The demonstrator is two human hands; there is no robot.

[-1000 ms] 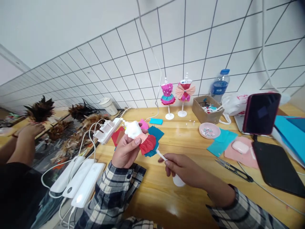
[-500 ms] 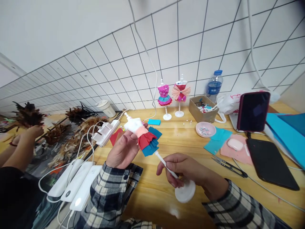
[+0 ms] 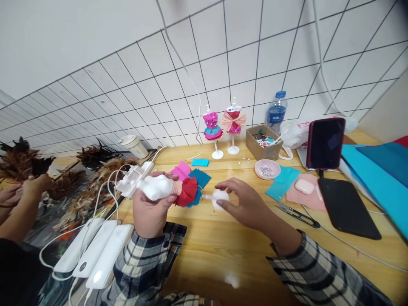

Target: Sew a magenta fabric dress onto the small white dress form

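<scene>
A small white mannequin stand lies tilted sideways in front of me, its neck end toward the left. It wears a peach band and a layered skirt of red and teal paper. My left hand is wrapped round the torso and waist, thumb in front. My right hand is at the round white base, its fingers apart and the thumb overlapping the disc; whether it presses on it I cannot tell. Teal and pink paper pieces lie behind the skirt.
Two dressed mannequin stands are at the back. Right of them are a cardboard box, a bottle, a pink bead dish, thread snips and a phone. Power banks and another person's hands are left.
The mannequin has turned nearly level, its base swinging up and left. My right hand has left the pole and moved up to the base. The view has shifted slightly right.
</scene>
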